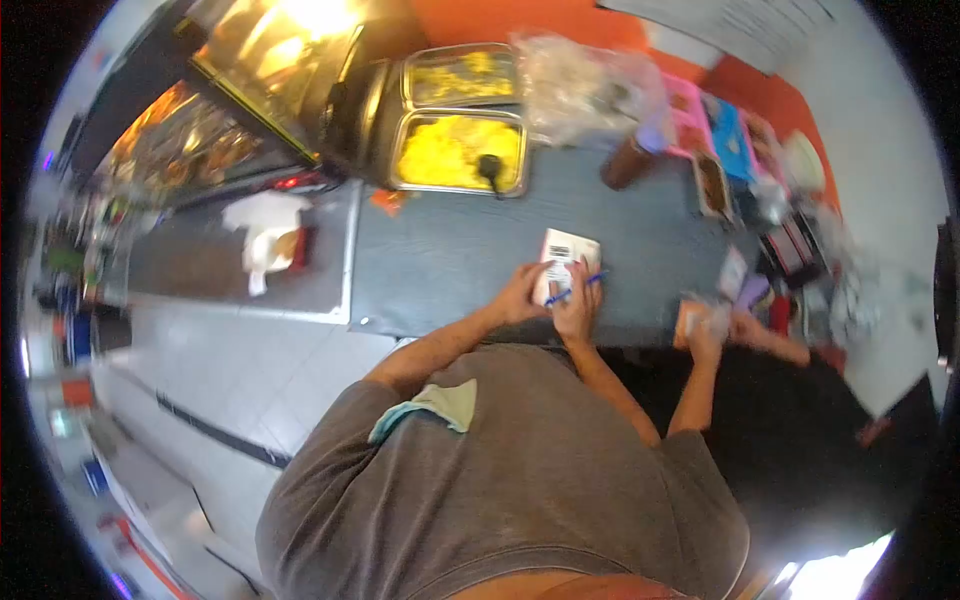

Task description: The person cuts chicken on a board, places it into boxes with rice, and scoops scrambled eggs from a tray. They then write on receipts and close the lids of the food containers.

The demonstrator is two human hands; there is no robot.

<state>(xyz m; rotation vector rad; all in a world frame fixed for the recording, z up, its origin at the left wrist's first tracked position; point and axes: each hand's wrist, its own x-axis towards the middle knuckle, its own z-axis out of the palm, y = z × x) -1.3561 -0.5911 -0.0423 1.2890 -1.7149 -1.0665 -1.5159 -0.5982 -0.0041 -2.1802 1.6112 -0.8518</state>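
Note:
A small white notepad (572, 243) with a dark barcode lies on the dark counter in front of me. My left hand (521, 291) grips its left edge, with the fingers partly over the top. Over the lower part of the pad is my right hand (577, 303), closed round a blue pen (597, 276) that slants across it. Both hands cover much of the pad's lower half, so what is on that part cannot be made out.
Metal trays of yellow food (450, 150) stand at the back, beside a plastic bag (575, 90) and a brown bottle (627, 163). Right of me, a co-worker's hands (708, 335) hold an orange item. Pink containers (685, 110) and a glass display case (265, 60) flank the counter.

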